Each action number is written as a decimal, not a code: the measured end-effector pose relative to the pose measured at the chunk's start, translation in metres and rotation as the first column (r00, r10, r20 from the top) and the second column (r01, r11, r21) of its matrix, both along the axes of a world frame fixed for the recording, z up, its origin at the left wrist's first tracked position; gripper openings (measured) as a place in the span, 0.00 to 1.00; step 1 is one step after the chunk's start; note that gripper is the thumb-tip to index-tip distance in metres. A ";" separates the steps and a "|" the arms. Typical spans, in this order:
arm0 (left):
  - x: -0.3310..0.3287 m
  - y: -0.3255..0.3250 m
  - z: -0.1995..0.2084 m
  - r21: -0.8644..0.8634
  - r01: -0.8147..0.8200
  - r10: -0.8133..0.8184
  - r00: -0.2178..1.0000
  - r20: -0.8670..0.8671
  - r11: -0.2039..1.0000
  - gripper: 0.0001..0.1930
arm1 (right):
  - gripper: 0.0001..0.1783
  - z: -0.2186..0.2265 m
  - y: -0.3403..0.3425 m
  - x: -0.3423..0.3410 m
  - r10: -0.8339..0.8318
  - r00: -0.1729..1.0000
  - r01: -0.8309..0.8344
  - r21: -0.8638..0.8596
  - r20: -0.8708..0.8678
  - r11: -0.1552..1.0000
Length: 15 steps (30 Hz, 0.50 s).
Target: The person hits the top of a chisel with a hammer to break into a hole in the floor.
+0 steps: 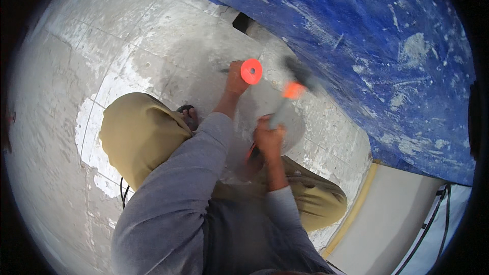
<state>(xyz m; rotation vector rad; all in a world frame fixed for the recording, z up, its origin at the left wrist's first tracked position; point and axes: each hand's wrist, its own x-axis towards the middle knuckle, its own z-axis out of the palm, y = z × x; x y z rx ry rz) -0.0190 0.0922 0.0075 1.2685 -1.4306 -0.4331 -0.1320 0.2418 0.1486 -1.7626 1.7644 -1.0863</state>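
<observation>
My left hand (236, 77) is wrapped round a chisel with a round, bright orange guard (246, 77). The chisel's grey struck end shows in the guard's middle, and a thin dark length of its shaft juts out left of my fist. To the right and nearer me, my right hand (269, 140) is closed on the handle of a hammer (292, 91). Its grey shaft has an orange band below a dark head, which is smeared by motion. The hammer head is apart from the chisel, off to its right. Where the chisel's tip rests is hard to make out.
Below lies a worn grey tiled floor (168, 25) with white patches. A blue, paint-spattered sheet (356, 30) spans the upper right, with a dark square hole (241, 22) beside its edge. A pale panel with a yellow edge (351, 211) and black cables (432, 226) lie lower right.
</observation>
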 end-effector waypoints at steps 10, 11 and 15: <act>-0.012 -0.010 -0.029 -0.046 -0.001 0.004 0.998 0.065 0.999 0.09 | 0.06 0.014 0.009 -0.025 -0.286 0.837 -0.065 0.603 0.467 0.795; -0.023 -0.009 -0.013 -0.110 -0.007 0.008 1.000 0.009 0.994 0.09 | 0.06 0.025 0.006 -0.025 -0.292 0.815 -0.058 0.572 0.500 0.818; -0.035 -0.011 0.001 -0.070 0.037 -0.031 0.995 0.093 0.997 0.10 | 0.06 0.036 0.001 -0.022 -0.314 0.803 -0.020 0.550 0.506 0.835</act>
